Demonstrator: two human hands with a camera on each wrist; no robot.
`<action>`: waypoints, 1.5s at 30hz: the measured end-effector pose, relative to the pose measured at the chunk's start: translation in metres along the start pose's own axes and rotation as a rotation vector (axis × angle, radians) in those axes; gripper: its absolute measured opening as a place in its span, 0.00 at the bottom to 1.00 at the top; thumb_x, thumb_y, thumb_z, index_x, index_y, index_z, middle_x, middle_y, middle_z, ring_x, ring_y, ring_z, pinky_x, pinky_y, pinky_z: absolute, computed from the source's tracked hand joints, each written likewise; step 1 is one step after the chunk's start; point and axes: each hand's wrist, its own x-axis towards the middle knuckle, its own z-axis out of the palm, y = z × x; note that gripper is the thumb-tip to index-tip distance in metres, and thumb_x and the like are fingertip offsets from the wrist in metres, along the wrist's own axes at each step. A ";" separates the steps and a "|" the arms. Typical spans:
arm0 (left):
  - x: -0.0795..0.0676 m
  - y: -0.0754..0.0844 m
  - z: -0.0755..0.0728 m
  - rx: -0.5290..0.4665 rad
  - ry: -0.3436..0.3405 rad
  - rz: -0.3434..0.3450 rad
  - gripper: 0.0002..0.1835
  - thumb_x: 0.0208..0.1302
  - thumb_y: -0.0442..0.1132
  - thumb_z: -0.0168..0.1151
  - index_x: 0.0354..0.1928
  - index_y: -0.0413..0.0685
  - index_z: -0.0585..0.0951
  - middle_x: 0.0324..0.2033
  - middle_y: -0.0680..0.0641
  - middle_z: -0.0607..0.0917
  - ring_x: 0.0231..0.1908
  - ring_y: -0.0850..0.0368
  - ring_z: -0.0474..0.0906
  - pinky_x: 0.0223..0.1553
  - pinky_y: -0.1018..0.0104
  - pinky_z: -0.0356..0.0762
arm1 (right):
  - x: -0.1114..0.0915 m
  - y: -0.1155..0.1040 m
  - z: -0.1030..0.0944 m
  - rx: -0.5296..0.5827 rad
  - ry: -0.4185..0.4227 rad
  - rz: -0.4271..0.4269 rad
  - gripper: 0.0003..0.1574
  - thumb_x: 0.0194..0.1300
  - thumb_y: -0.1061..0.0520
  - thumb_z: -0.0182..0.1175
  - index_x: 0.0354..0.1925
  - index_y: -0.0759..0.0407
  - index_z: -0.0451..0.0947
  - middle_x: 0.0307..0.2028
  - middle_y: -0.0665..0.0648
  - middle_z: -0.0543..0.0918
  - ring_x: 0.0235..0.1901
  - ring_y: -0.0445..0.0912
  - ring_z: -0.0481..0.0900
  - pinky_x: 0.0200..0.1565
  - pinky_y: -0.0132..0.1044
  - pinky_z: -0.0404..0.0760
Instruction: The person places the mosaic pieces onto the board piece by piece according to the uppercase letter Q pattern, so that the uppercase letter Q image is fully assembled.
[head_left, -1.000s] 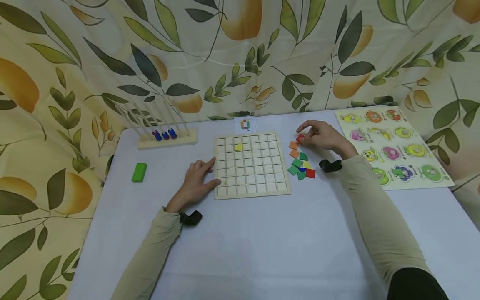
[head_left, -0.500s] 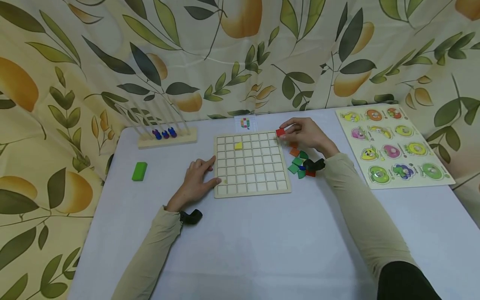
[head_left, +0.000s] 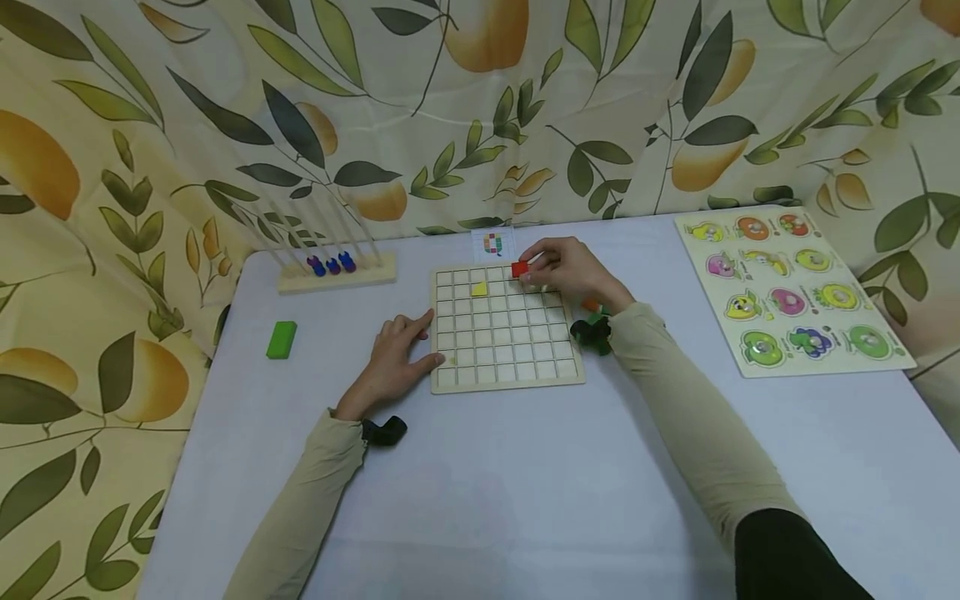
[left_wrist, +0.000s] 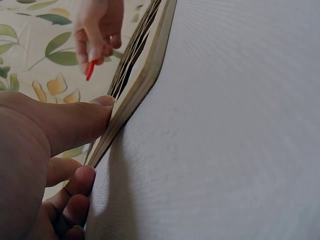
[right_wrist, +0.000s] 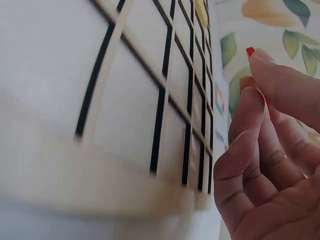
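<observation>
My right hand [head_left: 566, 267] pinches a red square tile [head_left: 519, 269] between thumb and fingertips, over the back row of a wooden grid board [head_left: 507, 387]. In the right wrist view the red tile [right_wrist: 250, 51] shows mostly as a small corner, the rest behind the thumb. A yellow tile [head_left: 479, 289] lies in a cell near the board's back. My left hand [head_left: 393, 358] rests at the board's left edge, index fingertip and thumb apart along it. The left wrist view has the thumb [left_wrist: 82, 122] pressing on the rim.
Right of the board lie loose coloured tiles [head_left: 592, 307], mostly hidden by the right wrist. A small pattern card [head_left: 492, 244] stands behind the board. A fruit puzzle board [head_left: 795, 292] is at right. At left are a peg stand with beads [head_left: 337, 277] and a green block [head_left: 281, 340].
My right hand has carried the red tile leftward from the loose pile, across the board's right edge, to over its back row. The left hand has stayed at the board's edge.
</observation>
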 end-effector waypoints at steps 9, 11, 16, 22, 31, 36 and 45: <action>0.001 -0.001 -0.001 0.003 0.000 -0.006 0.43 0.71 0.45 0.71 0.82 0.42 0.63 0.49 0.41 0.75 0.45 0.48 0.61 0.52 0.55 0.56 | 0.010 -0.013 0.014 0.008 -0.022 -0.041 0.19 0.63 0.56 0.78 0.51 0.57 0.88 0.39 0.57 0.89 0.38 0.46 0.85 0.46 0.36 0.78; 0.001 -0.001 -0.001 0.006 0.003 -0.004 0.43 0.71 0.45 0.71 0.82 0.42 0.63 0.49 0.42 0.75 0.45 0.48 0.61 0.52 0.55 0.56 | 0.013 -0.014 0.017 -0.004 -0.029 -0.040 0.19 0.62 0.56 0.79 0.51 0.58 0.88 0.39 0.57 0.89 0.38 0.45 0.84 0.46 0.36 0.78; 0.002 0.001 -0.001 -0.005 0.000 -0.005 0.43 0.71 0.44 0.71 0.82 0.42 0.63 0.49 0.42 0.75 0.46 0.48 0.61 0.53 0.55 0.56 | 0.018 -0.012 0.022 -0.060 -0.053 -0.037 0.19 0.63 0.56 0.78 0.51 0.59 0.88 0.40 0.58 0.90 0.39 0.46 0.83 0.48 0.38 0.76; 0.003 0.002 -0.002 -0.003 0.004 -0.007 0.42 0.71 0.43 0.71 0.81 0.42 0.64 0.49 0.41 0.75 0.45 0.48 0.61 0.53 0.55 0.55 | 0.019 -0.013 0.024 -0.108 -0.074 -0.031 0.19 0.62 0.55 0.78 0.50 0.60 0.88 0.37 0.56 0.90 0.38 0.46 0.81 0.47 0.38 0.76; 0.003 0.000 0.000 -0.007 0.007 -0.002 0.43 0.70 0.43 0.72 0.81 0.42 0.64 0.48 0.41 0.75 0.44 0.48 0.61 0.52 0.56 0.55 | 0.017 -0.017 0.027 -0.136 -0.087 -0.016 0.21 0.62 0.56 0.78 0.52 0.60 0.88 0.35 0.56 0.88 0.34 0.44 0.79 0.44 0.37 0.75; 0.001 0.001 0.000 0.003 0.003 -0.013 0.42 0.70 0.43 0.71 0.81 0.42 0.64 0.48 0.42 0.76 0.44 0.49 0.60 0.51 0.56 0.56 | 0.018 -0.015 0.029 -0.140 -0.099 -0.033 0.22 0.62 0.56 0.78 0.53 0.60 0.87 0.36 0.57 0.88 0.35 0.45 0.80 0.44 0.37 0.76; 0.001 0.002 -0.001 -0.007 0.002 -0.024 0.43 0.70 0.44 0.72 0.81 0.43 0.64 0.49 0.41 0.76 0.44 0.49 0.60 0.52 0.57 0.55 | 0.019 -0.018 0.030 -0.141 -0.095 -0.029 0.17 0.63 0.57 0.76 0.49 0.61 0.88 0.35 0.54 0.88 0.36 0.45 0.81 0.44 0.38 0.77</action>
